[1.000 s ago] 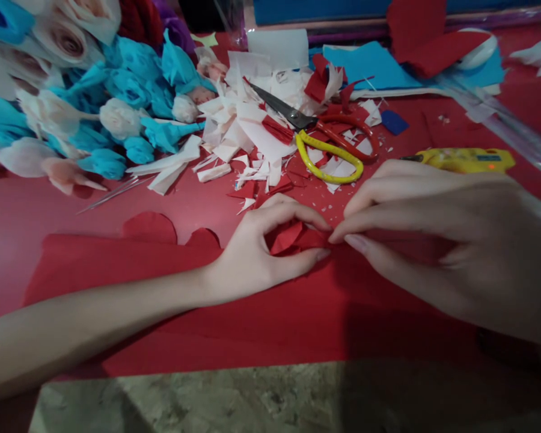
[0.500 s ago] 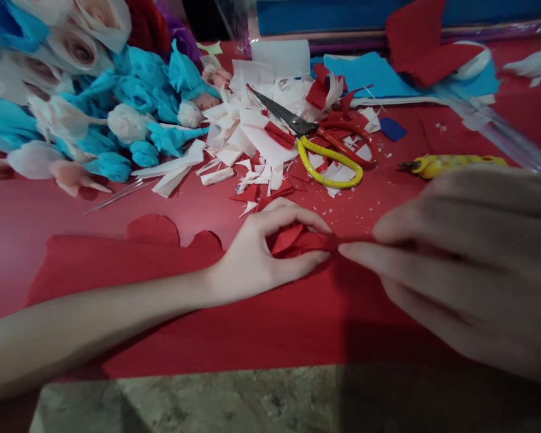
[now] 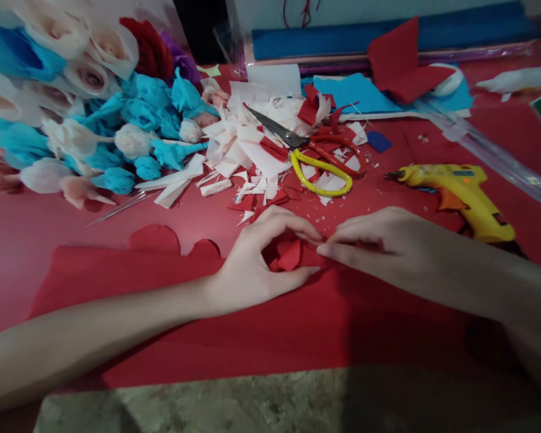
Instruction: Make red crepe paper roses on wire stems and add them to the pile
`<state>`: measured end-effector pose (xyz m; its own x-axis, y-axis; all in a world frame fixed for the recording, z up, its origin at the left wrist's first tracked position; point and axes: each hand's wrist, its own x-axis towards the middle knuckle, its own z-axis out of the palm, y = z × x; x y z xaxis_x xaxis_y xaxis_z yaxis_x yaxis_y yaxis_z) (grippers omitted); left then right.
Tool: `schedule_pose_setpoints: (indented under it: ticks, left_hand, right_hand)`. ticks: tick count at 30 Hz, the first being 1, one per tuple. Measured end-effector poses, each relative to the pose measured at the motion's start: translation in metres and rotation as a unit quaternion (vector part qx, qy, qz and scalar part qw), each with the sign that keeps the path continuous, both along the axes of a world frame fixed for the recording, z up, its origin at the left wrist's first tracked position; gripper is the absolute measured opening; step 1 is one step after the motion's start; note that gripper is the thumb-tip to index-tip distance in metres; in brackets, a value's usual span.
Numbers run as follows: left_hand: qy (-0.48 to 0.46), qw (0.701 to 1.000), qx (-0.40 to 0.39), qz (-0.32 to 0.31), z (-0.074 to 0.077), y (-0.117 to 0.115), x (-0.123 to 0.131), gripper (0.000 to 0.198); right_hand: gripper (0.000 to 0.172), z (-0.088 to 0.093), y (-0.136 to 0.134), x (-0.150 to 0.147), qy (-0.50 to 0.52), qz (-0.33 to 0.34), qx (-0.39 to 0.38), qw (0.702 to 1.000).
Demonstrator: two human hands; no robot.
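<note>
My left hand (image 3: 261, 258) curls its thumb and fingers around a small red paper flower (image 3: 289, 254), whose petals show inside the curve of the hand. At the flower's right end, my right hand (image 3: 374, 246) pinches the red paper between thumb and fingertips. Both hands are just above a large red crepe paper sheet (image 3: 198, 343). Two rounded red petal pieces (image 3: 155, 239) lie by the sheet's upper edge. The exact spot where the right fingertips grip is partly hidden.
Beyond the hands lie scissors (image 3: 297, 141) with red and yellow handles among white and red paper scraps (image 3: 256, 156). A yellow glue gun (image 3: 464, 192) rests at right. Blue, white and pink paper flowers (image 3: 130, 141) fill the upper left. Blue paper (image 3: 351, 90) lies behind.
My right hand has moved away from the camera and turned, now clear of the glue gun. My left hand keeps its hold on the flower. The view has shifted slightly.
</note>
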<state>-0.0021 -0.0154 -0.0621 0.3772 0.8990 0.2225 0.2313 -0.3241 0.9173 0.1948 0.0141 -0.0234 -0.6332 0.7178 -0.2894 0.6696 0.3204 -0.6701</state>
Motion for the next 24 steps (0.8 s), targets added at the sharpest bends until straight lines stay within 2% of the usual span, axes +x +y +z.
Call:
schedule_pose_setpoints:
  ticks: [4, 14, 24]
  left_hand:
    - [-0.004, 1.0, -0.001, 0.006, 0.0003, -0.0002, 0.0005, 0.024]
    - [0.004, 1.0, 0.007, 0.012, 0.0021, -0.0008, 0.0014, 0.021]
    - [-0.005, 1.0, -0.026, 0.014, -0.0004, -0.0008, 0.001, 0.023]
  right_hand:
    - [0.043, 0.0008, 0.0033, 0.0001, -0.019, 0.024, -0.044, 0.999]
    - [0.042, -0.0003, 0.0015, -0.0018, -0.015, 0.017, -0.045, 0.999]
    - [0.038, 0.0013, 0.0015, 0.0, -0.014, 0.023, -0.045, 0.999]
